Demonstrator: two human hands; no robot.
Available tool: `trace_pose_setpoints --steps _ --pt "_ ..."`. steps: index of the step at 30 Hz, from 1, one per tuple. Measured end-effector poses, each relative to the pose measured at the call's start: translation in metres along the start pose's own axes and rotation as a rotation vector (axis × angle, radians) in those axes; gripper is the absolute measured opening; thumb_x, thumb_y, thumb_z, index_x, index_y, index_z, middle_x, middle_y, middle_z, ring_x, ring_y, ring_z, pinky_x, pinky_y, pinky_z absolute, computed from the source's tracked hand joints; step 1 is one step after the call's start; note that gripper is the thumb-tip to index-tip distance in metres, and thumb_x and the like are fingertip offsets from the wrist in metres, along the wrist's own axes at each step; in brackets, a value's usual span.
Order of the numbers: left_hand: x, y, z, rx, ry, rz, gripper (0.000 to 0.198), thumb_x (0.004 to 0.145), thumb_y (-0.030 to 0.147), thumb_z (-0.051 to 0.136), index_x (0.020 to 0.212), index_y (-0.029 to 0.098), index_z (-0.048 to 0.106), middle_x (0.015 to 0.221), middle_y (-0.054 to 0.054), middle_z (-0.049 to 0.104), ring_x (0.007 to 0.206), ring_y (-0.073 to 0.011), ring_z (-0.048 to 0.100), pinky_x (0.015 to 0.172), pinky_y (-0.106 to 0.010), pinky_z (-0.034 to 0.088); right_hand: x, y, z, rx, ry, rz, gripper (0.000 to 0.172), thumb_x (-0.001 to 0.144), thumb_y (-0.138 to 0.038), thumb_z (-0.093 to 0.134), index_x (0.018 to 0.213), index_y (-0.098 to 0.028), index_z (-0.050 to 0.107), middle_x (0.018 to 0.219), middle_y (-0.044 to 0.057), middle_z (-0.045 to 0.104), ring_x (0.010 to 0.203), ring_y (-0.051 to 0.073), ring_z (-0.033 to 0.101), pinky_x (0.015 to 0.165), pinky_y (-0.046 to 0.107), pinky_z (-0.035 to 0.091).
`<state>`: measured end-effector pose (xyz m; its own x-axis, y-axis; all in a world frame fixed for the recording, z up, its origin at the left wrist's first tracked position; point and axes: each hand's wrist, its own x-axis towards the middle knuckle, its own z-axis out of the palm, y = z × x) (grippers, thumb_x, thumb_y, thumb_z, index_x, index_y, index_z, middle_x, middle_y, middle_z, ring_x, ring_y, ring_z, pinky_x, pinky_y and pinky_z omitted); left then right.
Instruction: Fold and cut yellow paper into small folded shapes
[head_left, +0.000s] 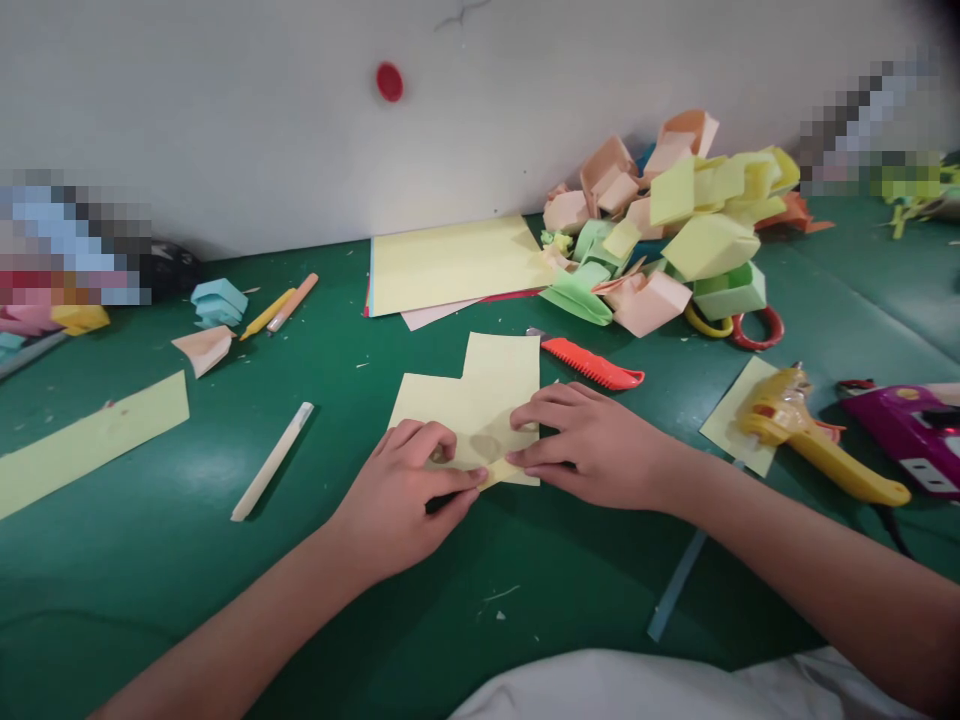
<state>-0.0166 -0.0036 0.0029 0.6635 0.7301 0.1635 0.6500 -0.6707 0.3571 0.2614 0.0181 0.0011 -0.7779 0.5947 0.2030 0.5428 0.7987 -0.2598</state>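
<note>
The smooth green bench (420, 640) carries a heap of boxy folded-paper pieces (716, 245), apparently finished. On its middle lies the matte, pale yellow paper sheet (499, 385), notched at its far left corner and mostly flat. The left hand (420, 475) pinches its near edge between fingers; the right hand (592, 445) has fingers pressed to it, whether gripping I cannot tell. Just beyond is a ridged orange box cutter (592, 363). Only a narrow flap (493, 474) looks turned up, so folding seems barely begun, the rest undone.
</note>
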Motion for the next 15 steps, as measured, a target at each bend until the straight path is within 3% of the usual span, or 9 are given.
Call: trace_pose_setpoints --steps 6,11,15 --pt "0.007 0.01 -0.007 0.139 -0.019 0.02 0.017 0.095 0.035 0.062 0.099 0.033 0.079 0.11 -0.007 0.06 0.111 -0.0293 0.053 0.087 -0.047 0.044 0.003 -0.005 -0.001 0.02 0.013 0.024 0.019 0.097 -0.025 0.06 0.104 -0.026 0.078 0.119 0.008 0.068 0.111 0.027 0.056 0.091 0.044 0.047" --pt "0.01 0.015 -0.008 0.141 -0.003 0.04 0.02 0.095 0.029 0.058 0.1 0.032 0.077 0.124 -0.007 0.06 0.121 -0.0317 0.05 0.092 -0.049 0.042 0.008 -0.01 0.003 0.013 0.019 -0.059 0.023 0.1 -0.029 0.056 0.111 -0.027 0.076 0.134 0.006 0.063 0.118 0.028 0.053 0.097 0.047 0.047" --pt "0.009 0.014 -0.006 0.12 0.006 0.018 0.02 0.095 0.026 0.058 0.096 0.031 0.078 0.125 -0.006 0.061 0.123 -0.0314 0.05 0.093 -0.049 0.041 0.009 -0.01 0.005 -0.005 0.022 -0.06 0.026 0.103 -0.032 0.052 0.11 -0.029 0.077 0.135 0.004 0.063 0.12 0.03 0.051 0.095 0.048 0.047"
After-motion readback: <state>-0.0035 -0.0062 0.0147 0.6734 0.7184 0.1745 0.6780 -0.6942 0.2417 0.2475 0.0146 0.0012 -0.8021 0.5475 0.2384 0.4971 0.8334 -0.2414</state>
